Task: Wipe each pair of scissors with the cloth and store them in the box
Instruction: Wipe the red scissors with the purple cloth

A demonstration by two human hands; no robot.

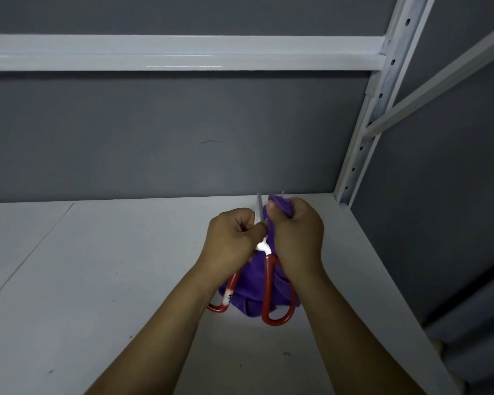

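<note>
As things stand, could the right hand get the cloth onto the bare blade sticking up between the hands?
Probably yes. The right hand grips the purple cloth right beside the bare blade, whose upper part stands uncovered; the left hand pinches the scissors lower down, near the pivot.

The person shows only two hands and two forearms, all of them bare. The left hand [231, 238] lies just left of the scissors [268, 280], and the right hand [297, 238] just right of them. Each hand is broad with rounded knuckles. On the right hand, above the scissors' red handles, a short, trimmed thumbnail [271, 205] shows. The left forearm [166, 323] lies below and left of the scissors and the right forearm [348, 323] below and right of them. Both are smooth and uncovered from the wrist to the picture's lower edge.
</note>
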